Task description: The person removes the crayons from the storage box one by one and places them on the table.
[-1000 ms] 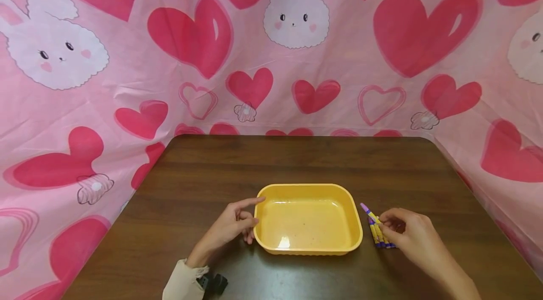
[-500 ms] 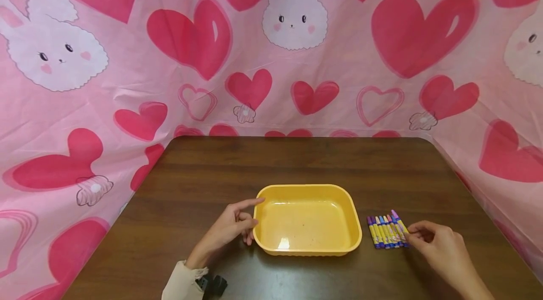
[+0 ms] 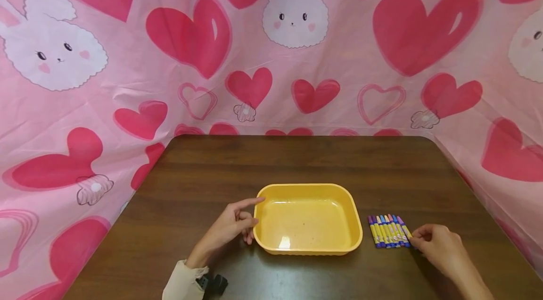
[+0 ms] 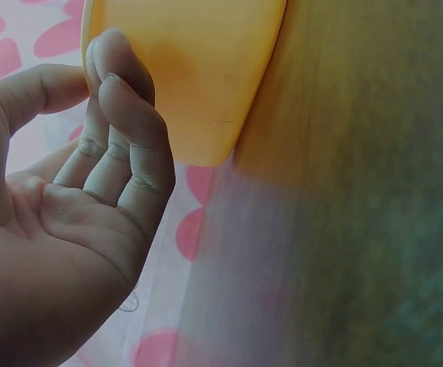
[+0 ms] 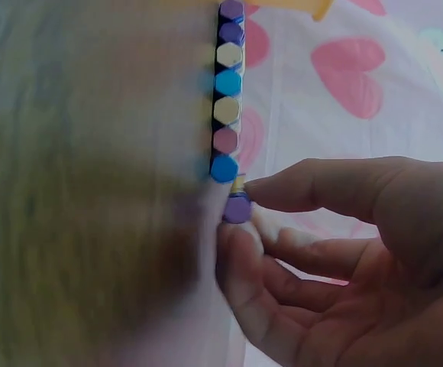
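A yellow plastic tray (image 3: 303,227) stands on the table. At its left rim is my left hand (image 3: 232,224), index finger over the edge, thumb against the rim and other fingers bent outside the wall; the left wrist view shows this hand (image 4: 92,168) by the tray wall (image 4: 206,84). Right of the tray lies a row of several yellow-wrapped crayons (image 3: 386,232), side by side. My right hand (image 3: 441,247) pinches the purple crayon (image 3: 405,231) at the row's right end. In the right wrist view, that purple crayon (image 5: 237,208) sits between thumb and fingertips, slightly apart from its neighbour.
The dark wooden table (image 3: 297,158) carries the tray and crayons. A pink cloth (image 3: 348,59) with hearts and rabbits hangs behind and at both sides. A black wrist strap (image 3: 212,284) shows at the left sleeve.
My right hand has moved right with the purple crayon, from above the row's left part to its right end, and lowered it beside the others. My left hand stays on the tray.
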The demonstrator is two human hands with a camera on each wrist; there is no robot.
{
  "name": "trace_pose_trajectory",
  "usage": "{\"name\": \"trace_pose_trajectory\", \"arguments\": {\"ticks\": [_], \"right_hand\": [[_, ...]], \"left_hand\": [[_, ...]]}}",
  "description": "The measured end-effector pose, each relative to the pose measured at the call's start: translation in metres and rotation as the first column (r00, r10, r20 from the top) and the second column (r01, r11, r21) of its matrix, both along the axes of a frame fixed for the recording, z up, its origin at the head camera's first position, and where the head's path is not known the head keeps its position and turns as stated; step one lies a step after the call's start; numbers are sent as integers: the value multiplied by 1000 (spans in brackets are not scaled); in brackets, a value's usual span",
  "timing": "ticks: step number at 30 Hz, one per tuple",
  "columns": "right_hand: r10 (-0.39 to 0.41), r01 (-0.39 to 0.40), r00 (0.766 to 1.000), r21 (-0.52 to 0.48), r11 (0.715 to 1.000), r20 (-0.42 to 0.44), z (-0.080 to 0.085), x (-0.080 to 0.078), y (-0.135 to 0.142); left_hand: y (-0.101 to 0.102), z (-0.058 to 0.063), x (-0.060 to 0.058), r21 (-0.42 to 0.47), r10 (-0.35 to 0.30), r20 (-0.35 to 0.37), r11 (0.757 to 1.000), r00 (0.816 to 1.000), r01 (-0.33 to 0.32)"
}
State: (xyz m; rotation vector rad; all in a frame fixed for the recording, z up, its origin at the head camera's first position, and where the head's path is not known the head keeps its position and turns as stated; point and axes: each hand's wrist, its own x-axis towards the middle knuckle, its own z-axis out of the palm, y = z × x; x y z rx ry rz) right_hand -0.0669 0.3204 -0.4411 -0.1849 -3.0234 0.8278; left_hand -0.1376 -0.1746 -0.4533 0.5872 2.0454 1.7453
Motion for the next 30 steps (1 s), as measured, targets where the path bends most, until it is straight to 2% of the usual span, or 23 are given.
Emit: {"name": "trace_pose_trajectory", "arguments": {"ticks": [5, 14, 19, 22, 28, 30], "right_hand": [[3, -1, 999, -42, 999, 45, -1, 1, -1], [-1, 3, 1000, -81, 997, 27, -4, -6, -1], [12, -10, 1000, -62, 998, 26, -7, -8, -1], [22, -22, 1000, -30, 999, 12, -6, -6, 1], [26, -22, 997, 52, 998, -77, 0, 0, 2], [25, -12, 986, 80, 997, -166, 2, 3, -1]], "left_hand": [[1, 0, 2, -8, 2, 5, 1000, 1000, -2], [2, 0, 1, 7, -6, -4, 1000, 1000, 6], [3, -2, 2, -4, 5, 17, 1000, 1000, -5], [6, -1, 2, -23, 16, 1, 1000, 1000, -16], [8, 6, 4, -54, 29, -46, 998, 999, -31], [7, 10, 6, -83, 55, -55, 995, 997, -59]]}}
